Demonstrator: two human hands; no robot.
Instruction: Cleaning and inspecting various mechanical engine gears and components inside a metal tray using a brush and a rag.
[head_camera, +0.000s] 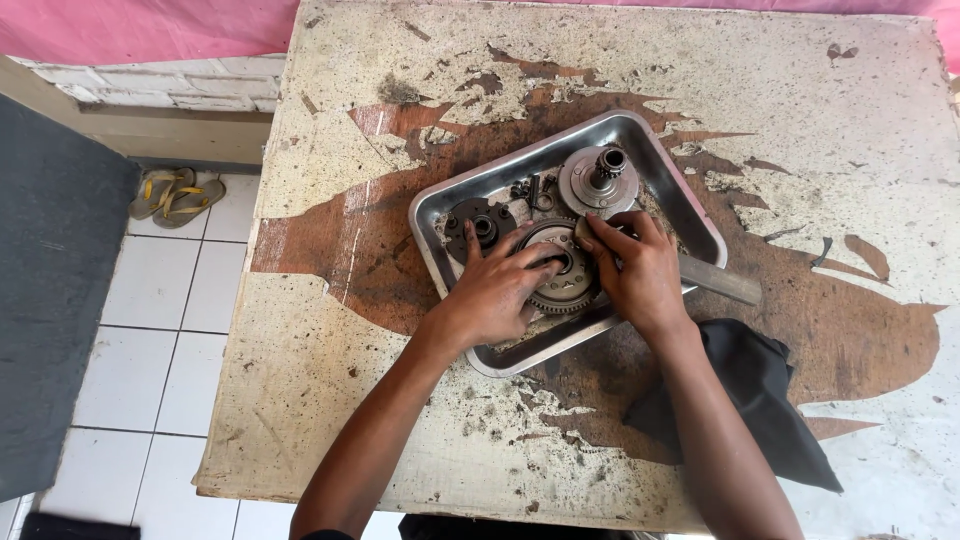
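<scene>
My left hand (497, 291) lies flat and spread over the big toothed gear (562, 280) in the metal tray (452, 198), fingers fanned out and pressing down on its face — not curled round anything, just resting on top. My right hand (637, 272) sits just beside it on the gear's right side, fingers bent and closed around the end of a flat metal bar (722, 280); the bar runs out from under my palm, over the tray's rim and onto the table (330, 400). The bar's tip meets the gear near its upper edge, though my fingers hide the exact contact.

The gear lies in the near half of the tray, its teeth showing below my hands. Behind it stands a round hub with a splined shaft (600, 180), upright, and to the left a dark disc with holes (478, 226); small loose bits lie between them. A black cloth (750, 400) is crumpled on the table under my right forearm. On the tiled floor to the left — a pair of sandals (170, 196).
</scene>
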